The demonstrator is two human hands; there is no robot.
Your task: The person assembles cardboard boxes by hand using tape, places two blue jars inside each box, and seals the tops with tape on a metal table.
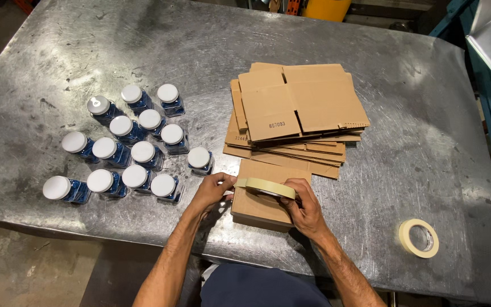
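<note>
Two hands meet over a small folded carton (259, 206) at the table's (370, 170) near edge: the right hand (303, 207) clamped on a tape roll (268, 187) lying nearly flat, the left hand (211, 190) pinching its free end leftward.

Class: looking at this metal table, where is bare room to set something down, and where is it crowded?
Bare: the metal table between the cardboard stack and spare tape roll; also its far left. Crowded: the jars, and both hands at the box.
</note>
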